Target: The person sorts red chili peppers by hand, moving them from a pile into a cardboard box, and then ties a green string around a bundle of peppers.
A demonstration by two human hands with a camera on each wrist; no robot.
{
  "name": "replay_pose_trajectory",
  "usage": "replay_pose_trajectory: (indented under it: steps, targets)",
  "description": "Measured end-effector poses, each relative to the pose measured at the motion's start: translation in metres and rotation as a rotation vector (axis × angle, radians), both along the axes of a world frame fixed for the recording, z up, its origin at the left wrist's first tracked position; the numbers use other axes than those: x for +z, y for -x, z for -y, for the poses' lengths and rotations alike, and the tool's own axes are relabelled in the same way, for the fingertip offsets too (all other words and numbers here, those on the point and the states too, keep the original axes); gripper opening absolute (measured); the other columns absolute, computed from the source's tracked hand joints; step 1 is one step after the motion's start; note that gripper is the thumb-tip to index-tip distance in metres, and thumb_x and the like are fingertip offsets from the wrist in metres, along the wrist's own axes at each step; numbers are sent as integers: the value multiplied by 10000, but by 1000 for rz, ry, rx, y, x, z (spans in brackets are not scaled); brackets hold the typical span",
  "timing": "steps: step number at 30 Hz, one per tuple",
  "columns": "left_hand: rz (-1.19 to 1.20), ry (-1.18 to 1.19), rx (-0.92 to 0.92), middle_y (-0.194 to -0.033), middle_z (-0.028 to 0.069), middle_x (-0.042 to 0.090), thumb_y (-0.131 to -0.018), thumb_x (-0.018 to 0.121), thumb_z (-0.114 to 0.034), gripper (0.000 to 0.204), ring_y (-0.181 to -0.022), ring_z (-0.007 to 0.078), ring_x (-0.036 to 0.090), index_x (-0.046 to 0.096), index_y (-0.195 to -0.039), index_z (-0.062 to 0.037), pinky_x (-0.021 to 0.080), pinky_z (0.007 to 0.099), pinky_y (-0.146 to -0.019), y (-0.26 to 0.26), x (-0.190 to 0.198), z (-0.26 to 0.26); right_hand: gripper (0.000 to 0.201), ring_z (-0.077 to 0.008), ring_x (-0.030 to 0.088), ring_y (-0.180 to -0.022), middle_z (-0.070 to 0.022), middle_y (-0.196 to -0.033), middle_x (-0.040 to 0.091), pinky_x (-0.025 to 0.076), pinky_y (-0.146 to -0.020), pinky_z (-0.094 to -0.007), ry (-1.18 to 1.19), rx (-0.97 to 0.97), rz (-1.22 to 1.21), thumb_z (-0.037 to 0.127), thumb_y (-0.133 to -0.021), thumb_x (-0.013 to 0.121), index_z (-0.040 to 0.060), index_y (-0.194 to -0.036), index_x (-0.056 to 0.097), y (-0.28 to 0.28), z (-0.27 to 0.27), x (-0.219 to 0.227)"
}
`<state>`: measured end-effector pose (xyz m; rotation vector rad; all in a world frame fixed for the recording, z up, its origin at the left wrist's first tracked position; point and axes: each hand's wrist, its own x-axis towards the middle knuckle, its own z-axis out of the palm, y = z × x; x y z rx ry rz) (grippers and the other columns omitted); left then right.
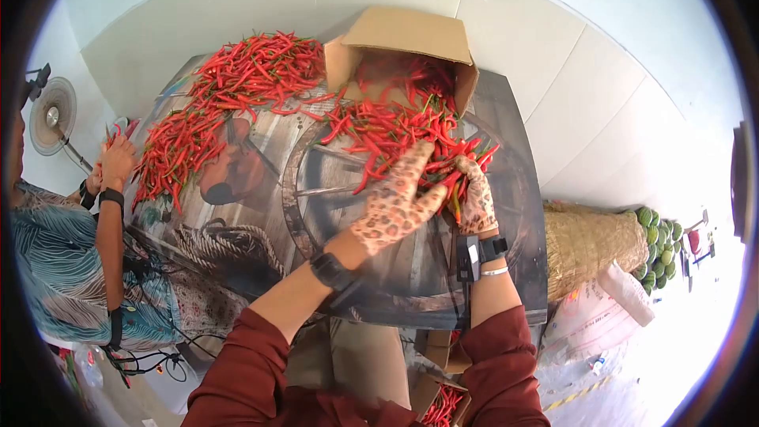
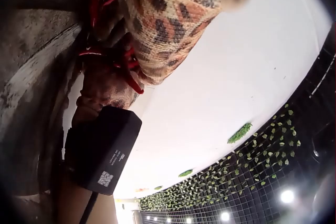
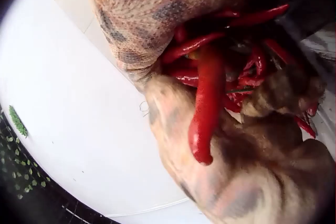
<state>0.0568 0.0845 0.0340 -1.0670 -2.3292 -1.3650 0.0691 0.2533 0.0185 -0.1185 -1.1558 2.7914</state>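
Both hands wear leopard-print gloves and work at the near right edge of a loose heap of red chilies (image 1: 368, 128). My left hand (image 1: 395, 205) reaches over the heap, its fingers stretched out and its thumb toward the other hand. Close to it, my right hand (image 1: 477, 204) holds a few red chilies (image 1: 454, 184) in its bent fingers. From the right wrist, a large red chili (image 3: 207, 108) shows in front of pale gloved fingers, with several more behind it. The left wrist view has the left glove (image 2: 170, 22) above the right one, thin red chilies between them.
A cardboard box (image 1: 407, 30) lies on its side at the back, chilies spilling from its mouth. A larger chili pile (image 1: 253, 71) runs along the table's left. At left, another person (image 1: 67, 253) handles chilies. Below the table edge stands a box of chilies (image 1: 444, 405).
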Motion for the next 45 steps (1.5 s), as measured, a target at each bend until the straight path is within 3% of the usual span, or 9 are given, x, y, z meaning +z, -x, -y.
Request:
replay_pose_trajectory:
  steps: [5, 9, 12, 18, 35, 37, 39, 42, 45]
  targets:
    - [30, -101, 50, -1355, 194, 421, -888, 575, -259, 553, -1266, 276, 407, 398, -1337, 12, 354, 351, -1033, 10, -3, 30, 206, -192, 622, -703, -115, -857, 629, 531, -547, -325, -27, 9, -44, 180, -862, 577, 3, -966, 579, 5, -7, -7]
    - [31, -94, -62, -1313, 192, 467, -892, 578, -202, 493, -1250, 278, 424, 430, -1316, 3, 355, 359, -1028, 0, -2, 14, 276, -216, 628, -858, -109, -967, 636, 530, -761, -337, -16, 37, -5, 150, -841, 580, 11, -1080, 572, 0, 3, -1]
    - [188, -166, -113, -1306, 185, 476, -880, 590, -193, 483, -1240, 284, 432, 452, -1299, 5, 347, 367, -1032, -4, -2, 4, 285, -212, 628, -865, -103, -968, 636, 527, -772, -334, 44, 60, 9, 113, -820, 601, 17, -1086, 569, -1, 11, 2]
    - [-127, -80, -92, -1310, 133, 490, -887, 566, -144, 421, -1233, 269, 441, 488, -1288, -45, 350, 368, -1031, 6, -11, 10, 281, -179, 611, -904, -53, -970, 632, 505, -825, -319, -95, 11, -29, 101, -818, 618, 30, -1086, 577, -1, 9, -10]
    - [-151, -256, -156, -1262, 179, 507, -885, 573, -179, 428, -1184, 314, 479, 480, -1264, -3, 406, 384, -978, 3, -23, 7, 372, -251, 613, -972, -134, -1064, 621, 499, -882, -376, 52, 141, -27, 105, -817, 612, -8, -1161, 527, -7, 18, 2]
    - [104, -411, -155, -1227, 180, 529, -899, 558, -177, 408, -1168, 312, 489, 481, -1258, 0, 400, 388, -979, -2, -20, 8, 386, -240, 624, -945, -124, -1052, 633, 507, -862, -364, 29, 141, -14, 120, -810, 624, 0, -1165, 531, -11, 19, 8]
    - [-8, -408, -130, -1206, 186, 542, -916, 532, -181, 388, -1151, 304, 500, 483, -1257, -1, 402, 369, -972, 5, -18, 9, 386, -236, 626, -940, -122, -1052, 634, 509, -858, -364, 9, 101, -42, 130, -810, 624, -1, -1162, 534, -8, 14, 0]
    - [225, -316, -68, -1020, 81, 586, -961, 472, -195, 356, -892, 128, 559, 479, -1257, 3, 464, 242, -806, 7, -22, 15, 354, -236, 623, -942, -110, -1045, 631, 508, -859, -362, 5, 59, -42, 124, -816, 607, 10, -1145, 542, -18, 9, -2]
    - [469, -411, -83, -1162, 174, 556, -957, 450, -224, 357, -1101, 277, 517, 495, -1233, -1, 398, 347, -961, 11, -29, 16, 340, -235, 602, -981, -115, -1070, 613, 495, -875, -354, 52, -106, -31, 109, -814, 602, -5, -1128, 538, -29, -2, -22]
